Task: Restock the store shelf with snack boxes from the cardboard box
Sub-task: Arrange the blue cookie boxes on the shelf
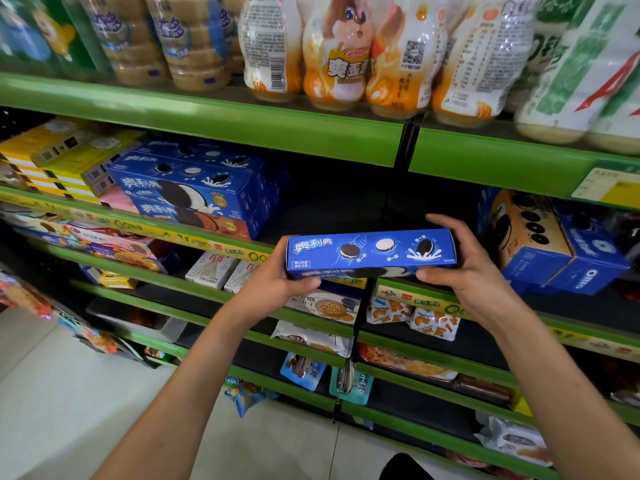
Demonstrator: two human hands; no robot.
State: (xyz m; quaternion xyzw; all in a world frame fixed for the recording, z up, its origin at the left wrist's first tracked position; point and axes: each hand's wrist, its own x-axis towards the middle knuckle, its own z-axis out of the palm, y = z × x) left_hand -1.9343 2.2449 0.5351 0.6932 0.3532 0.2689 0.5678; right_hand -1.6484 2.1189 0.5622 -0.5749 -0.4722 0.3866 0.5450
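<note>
left hand (277, 275): it holds the left end of the blue cookie box (370, 252), thumb curled over the near edge, other fingers hidden under it. this way the box does not tip.
right hand (460, 261): it holds the right end, fingers wrapped round the far side, thumb on the near side. two hands keep the long box flat and steady.
blue cookie box: it lies on its side between the two hands, picture side facing up, just in front of the shelf edge (not on the shelf yet, i think).
dark gap (346, 202): just past the hands, an open spot on the green shelf (225, 123). i think the box goes in there.
stack of blue boxes (194, 188): up and left of the left hand, lying flat on the same shelf. the held box is flat too, so it looks ready to sit beside them.
big blue carton (554, 244): just right of the right hand, tilted on the shelf. it could be the cardboard box, but i cannot tell.
bottles (339, 50): high above both hands, on the shelf over the gap.
</note>
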